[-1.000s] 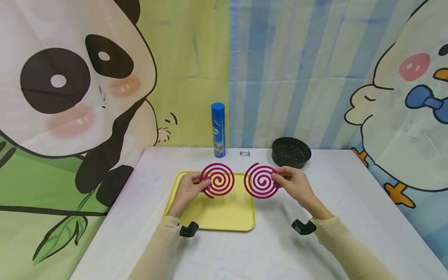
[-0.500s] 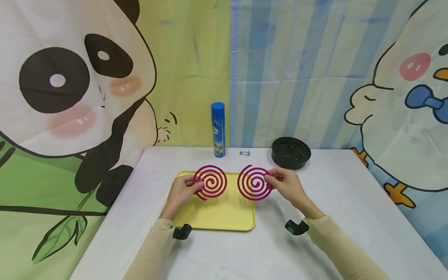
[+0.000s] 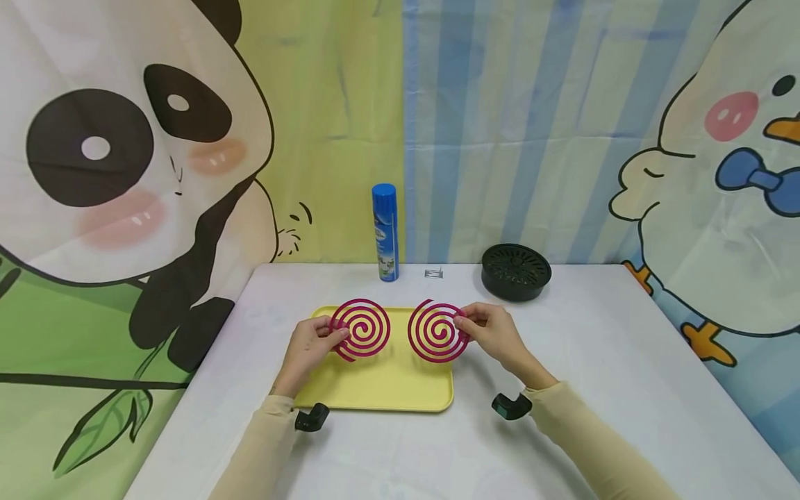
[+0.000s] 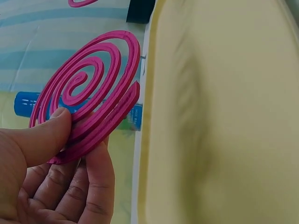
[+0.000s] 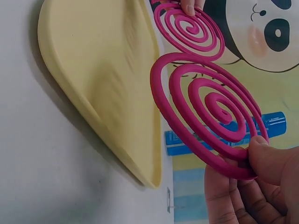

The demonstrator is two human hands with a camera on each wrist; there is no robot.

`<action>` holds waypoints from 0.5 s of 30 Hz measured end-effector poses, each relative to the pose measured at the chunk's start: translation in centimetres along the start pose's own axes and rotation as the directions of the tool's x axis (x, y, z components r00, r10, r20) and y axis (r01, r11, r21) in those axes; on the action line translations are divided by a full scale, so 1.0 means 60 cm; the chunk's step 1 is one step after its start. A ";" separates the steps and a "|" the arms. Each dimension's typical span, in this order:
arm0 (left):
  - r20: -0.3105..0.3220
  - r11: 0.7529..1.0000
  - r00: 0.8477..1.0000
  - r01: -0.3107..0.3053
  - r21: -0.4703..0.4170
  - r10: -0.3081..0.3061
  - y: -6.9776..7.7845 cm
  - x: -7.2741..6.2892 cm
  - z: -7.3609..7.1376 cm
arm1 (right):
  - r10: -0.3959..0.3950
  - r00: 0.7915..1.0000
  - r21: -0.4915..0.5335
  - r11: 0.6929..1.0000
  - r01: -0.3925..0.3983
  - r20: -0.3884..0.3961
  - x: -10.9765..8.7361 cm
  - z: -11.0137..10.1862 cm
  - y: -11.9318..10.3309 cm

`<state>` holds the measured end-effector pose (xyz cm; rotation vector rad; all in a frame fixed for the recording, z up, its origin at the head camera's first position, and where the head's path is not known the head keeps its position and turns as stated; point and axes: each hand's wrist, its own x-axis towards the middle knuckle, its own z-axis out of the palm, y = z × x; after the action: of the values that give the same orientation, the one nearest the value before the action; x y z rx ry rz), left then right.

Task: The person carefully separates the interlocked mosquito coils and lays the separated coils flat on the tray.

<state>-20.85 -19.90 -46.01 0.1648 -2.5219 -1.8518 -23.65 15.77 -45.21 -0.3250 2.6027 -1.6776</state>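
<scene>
Two magenta mosquito coils are held upright above a yellow tray [image 3: 381,396], apart from each other. My left hand [image 3: 307,351] pinches the left mosquito coil [image 3: 373,329] by its outer edge, thumb on the near face. In the left wrist view that coil [image 4: 110,88] tilts, with its cut end pointing up. By its right edge, the other mosquito coil [image 3: 420,338] is pinched between the thumb and fingers of my right hand [image 3: 496,339]. The right wrist view shows this coil [image 5: 175,123] whole, the fingers behind it.
Behind the tray stands a blue spray can [image 3: 385,236]. A small metal stand [image 3: 433,273] lies to its right, and a round black coil holder [image 3: 516,272] with a slotted lid sits farther right. Printed curtains hang behind the white table [image 3: 600,347].
Both hands have moved left and slightly down, each carrying its mosquito coil. The whole head view has shifted a little. The tray, can and black holder stay put on the table.
</scene>
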 end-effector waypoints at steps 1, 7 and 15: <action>0.002 1.000 1.000 0.001 0.001 -0.001 -0.001 0.000 -0.001 | 0.009 1.000 0.005 1.000 -0.009 0.003 0.000 0.003 0.000; 0.009 1.000 1.000 0.003 0.009 -0.003 -0.005 0.000 -0.010 | 0.048 0.999 0.024 0.999 -0.049 0.015 0.001 0.021 0.003; 0.015 0.997 0.998 0.056 0.048 -0.057 -0.013 0.002 -0.017 | 0.066 0.998 0.023 0.998 -0.066 0.017 0.003 0.036 0.009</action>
<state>-20.82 -21.12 -46.46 0.2247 -2.6001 -1.8202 -23.61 14.04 -46.59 -0.2474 2.5504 -1.6762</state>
